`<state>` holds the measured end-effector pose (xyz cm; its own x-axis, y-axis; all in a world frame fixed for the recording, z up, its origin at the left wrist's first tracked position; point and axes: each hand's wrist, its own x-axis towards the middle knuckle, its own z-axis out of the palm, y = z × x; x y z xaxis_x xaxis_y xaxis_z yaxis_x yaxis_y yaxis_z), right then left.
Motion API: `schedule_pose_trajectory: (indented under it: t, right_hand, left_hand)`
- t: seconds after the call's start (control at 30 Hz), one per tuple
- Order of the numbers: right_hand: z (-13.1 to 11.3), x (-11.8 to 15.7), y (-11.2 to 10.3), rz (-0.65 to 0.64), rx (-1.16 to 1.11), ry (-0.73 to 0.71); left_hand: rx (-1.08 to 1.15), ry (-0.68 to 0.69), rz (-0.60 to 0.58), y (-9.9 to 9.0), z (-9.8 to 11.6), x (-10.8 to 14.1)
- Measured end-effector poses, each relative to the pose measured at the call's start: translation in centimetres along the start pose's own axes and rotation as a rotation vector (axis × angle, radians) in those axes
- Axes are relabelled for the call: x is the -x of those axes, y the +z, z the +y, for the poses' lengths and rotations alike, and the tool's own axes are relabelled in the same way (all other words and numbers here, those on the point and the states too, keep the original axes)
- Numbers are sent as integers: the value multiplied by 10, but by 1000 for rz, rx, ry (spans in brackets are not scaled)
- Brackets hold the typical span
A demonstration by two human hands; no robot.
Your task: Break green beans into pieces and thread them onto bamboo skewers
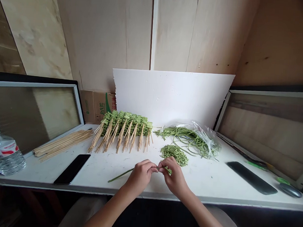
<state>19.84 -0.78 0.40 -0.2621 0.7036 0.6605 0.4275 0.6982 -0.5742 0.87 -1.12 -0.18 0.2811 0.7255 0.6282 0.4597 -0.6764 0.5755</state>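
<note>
- Both hands are over the front middle of the bench [201,181], close together, fingertips pinched on one thin green bean [121,175]; whether the fingertips touch each other cannot be told.
- The left hand [142,173] grips the bean near its right end, and the loose length slants out toward the front left corner; whether that end rests on the bench is unclear.
- The right hand [172,173] pinches the bean's other end, with a bit of green showing among its fingers.
- Just behind the right hand lies a heap of short cut pieces [174,155].
- Behind that heap, toward the back edge, long beans [183,133] spill from a clear plastic bag [201,129].
- Left of them, near the back edge, bean-laden skewers [127,122] are stacked, their bare ends fanned toward the front edge.
- Bare sticks [63,143] lie in a bundle along the left edge.
- A black phone [72,169] lies near the front edge, left of the hands; a water bottle [4,155] stands at the front left corner.
- Toward the right edge are a dark flat slab [252,177] and a grey oval object [290,190].
- A white board [173,96] stands upright along the back edge, beside a cardboard box [96,106].
</note>
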Motion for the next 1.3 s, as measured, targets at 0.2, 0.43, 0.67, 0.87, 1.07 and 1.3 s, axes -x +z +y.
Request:
schedule_pose_trajectory:
  t: [0.2,0.43,0.67,0.87,1.07,1.3]
  right_hand:
    - [-2,0,1,-7,-95,139]
    - [-5,2,4,-1,-108,126]
    - [-2,2,6,0,-317,189]
    - [-5,-14,-20,7,-418,152]
    - [46,-13,-33,37,222,197]
    - [70,4,-15,-31,412,168]
  left_hand:
    - [-80,41,-4,-5,2,-1]
    - [72,65,-58,-7,-2,-2]
    - [197,-12,-78,-4,-8,-7]
    - [129,-155,-1,-33,-16,-16]
    - [117,-75,-32,-38,0,-16]
    - [62,-92,-111,-29,-5,-12]
